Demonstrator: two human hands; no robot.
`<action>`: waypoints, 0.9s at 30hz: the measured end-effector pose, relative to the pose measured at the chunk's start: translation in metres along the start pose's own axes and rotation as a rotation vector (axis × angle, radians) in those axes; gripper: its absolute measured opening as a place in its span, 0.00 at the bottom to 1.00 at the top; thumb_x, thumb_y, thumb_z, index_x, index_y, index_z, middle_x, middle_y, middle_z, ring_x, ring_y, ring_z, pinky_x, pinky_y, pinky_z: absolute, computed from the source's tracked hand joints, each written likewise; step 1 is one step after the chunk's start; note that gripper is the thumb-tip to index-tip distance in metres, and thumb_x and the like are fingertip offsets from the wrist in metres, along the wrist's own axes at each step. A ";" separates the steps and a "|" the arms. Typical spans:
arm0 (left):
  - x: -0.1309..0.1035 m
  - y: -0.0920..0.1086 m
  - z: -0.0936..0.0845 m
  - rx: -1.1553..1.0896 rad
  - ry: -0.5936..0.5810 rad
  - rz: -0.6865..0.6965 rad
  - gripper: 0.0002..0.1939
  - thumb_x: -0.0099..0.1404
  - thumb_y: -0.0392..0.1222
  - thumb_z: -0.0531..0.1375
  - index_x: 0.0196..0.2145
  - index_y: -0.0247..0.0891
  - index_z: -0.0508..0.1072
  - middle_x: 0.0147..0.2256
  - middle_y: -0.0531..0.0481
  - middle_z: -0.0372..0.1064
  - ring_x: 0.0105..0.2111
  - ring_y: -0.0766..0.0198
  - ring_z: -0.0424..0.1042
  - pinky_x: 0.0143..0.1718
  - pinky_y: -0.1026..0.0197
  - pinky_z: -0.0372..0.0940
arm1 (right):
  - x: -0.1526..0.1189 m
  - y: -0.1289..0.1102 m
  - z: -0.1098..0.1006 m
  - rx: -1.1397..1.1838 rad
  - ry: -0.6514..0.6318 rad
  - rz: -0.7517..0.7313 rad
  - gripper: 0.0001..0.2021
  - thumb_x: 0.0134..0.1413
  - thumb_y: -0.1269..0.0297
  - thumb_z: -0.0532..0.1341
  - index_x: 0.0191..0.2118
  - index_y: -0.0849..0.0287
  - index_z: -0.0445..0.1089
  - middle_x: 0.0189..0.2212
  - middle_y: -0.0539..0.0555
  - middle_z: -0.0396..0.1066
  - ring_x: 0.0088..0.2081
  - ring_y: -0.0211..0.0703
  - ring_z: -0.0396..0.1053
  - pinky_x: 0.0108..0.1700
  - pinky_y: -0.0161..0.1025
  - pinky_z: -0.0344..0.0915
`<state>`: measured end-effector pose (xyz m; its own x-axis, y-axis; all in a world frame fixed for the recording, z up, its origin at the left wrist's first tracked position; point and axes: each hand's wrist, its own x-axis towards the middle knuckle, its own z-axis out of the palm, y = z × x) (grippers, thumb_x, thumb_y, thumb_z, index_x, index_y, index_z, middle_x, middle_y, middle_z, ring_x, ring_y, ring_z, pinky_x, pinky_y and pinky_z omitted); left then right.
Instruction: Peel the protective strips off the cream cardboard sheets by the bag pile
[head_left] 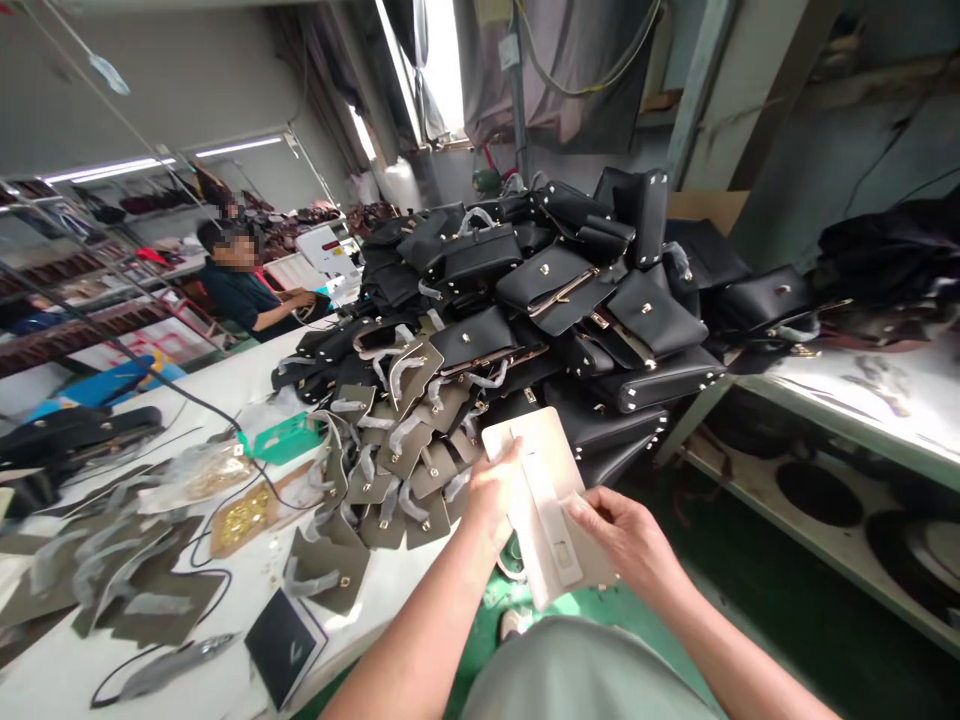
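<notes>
A pale beige bag flap (556, 450) is held up in front of my body, its plain side facing me. A narrow strip runs down its middle, with a small rectangular fitting near the lower end. My left hand (491, 500) grips the left edge, thumb lying on the surface. On the opposite edge, my right hand (626, 535) pinches the flap between thumb and fingers. Part of a light handle loop (512, 572) shows below my left hand. Nearby on the table lie several grey-brown bag flaps (405, 445), their handles wrapped in clear plastic.
Black handbags (480, 255) are heaped high ahead. Left on the white table (247, 385) are a green basket (283, 438), a tray of gold-coloured fittings (244, 518), a dark booklet (283, 645) and cables. A co-worker (244, 280) sits beyond. A shelved bench (847, 400) stands right.
</notes>
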<state>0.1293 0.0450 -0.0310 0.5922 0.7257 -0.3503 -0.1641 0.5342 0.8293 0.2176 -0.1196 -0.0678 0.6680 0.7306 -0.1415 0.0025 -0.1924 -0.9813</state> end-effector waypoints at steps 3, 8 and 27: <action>-0.016 -0.002 -0.012 0.065 -0.097 0.028 0.27 0.58 0.48 0.74 0.53 0.36 0.76 0.51 0.37 0.79 0.47 0.49 0.80 0.53 0.49 0.73 | 0.001 -0.005 0.011 0.032 0.091 0.071 0.25 0.56 0.37 0.62 0.28 0.57 0.67 0.22 0.46 0.61 0.25 0.38 0.56 0.27 0.36 0.51; -0.048 -0.019 -0.036 0.179 -0.224 -0.114 0.26 0.63 0.52 0.69 0.53 0.34 0.76 0.49 0.37 0.80 0.45 0.50 0.80 0.46 0.53 0.75 | 0.011 -0.020 0.026 0.108 0.205 0.001 0.25 0.54 0.37 0.64 0.28 0.58 0.68 0.23 0.46 0.62 0.26 0.37 0.55 0.27 0.35 0.52; -0.052 0.005 -0.039 0.333 -0.207 0.136 0.20 0.67 0.57 0.64 0.41 0.35 0.80 0.36 0.46 0.79 0.40 0.57 0.77 0.42 0.62 0.72 | 0.004 -0.024 0.063 -0.112 0.007 -0.001 0.27 0.58 0.38 0.63 0.22 0.58 0.66 0.21 0.51 0.71 0.26 0.40 0.61 0.30 0.37 0.55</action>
<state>0.0673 0.0270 -0.0256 0.7341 0.6597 -0.1609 -0.0081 0.2454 0.9694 0.1732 -0.0704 -0.0526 0.6728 0.7266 -0.1392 0.0861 -0.2637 -0.9608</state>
